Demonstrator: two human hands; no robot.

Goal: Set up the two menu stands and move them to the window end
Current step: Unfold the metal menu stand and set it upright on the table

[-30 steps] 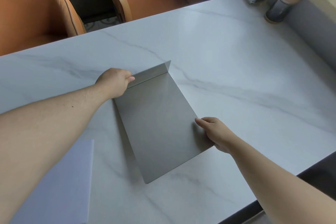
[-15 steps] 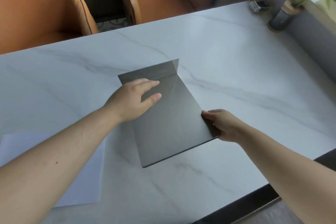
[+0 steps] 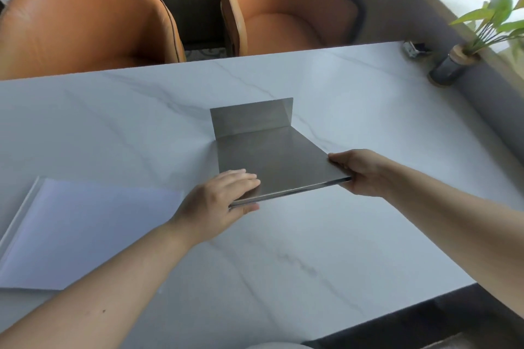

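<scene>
A grey metal menu stand [image 3: 269, 159] lies on the white marble table [image 3: 354, 235], its short foot flap bent upward at the far end. Its near edge is raised off the table. My left hand [image 3: 221, 204] grips the near left corner, fingers on top and thumb under the edge. My right hand [image 3: 360, 171] grips the near right corner. A second, white menu stand [image 3: 82, 227] lies flat on the table at the left, apart from both hands.
Two orange chairs [image 3: 85, 22] stand behind the far table edge. At the far right, by the window, are a potted plant [image 3: 453, 64] and a small metal object [image 3: 415, 49]. The dark table edge runs along the bottom right.
My left hand slid from the far flap down to the near left corner. The grey stand turned square to me and its near edge lifted. The view shifted left, showing more of the white stand.
</scene>
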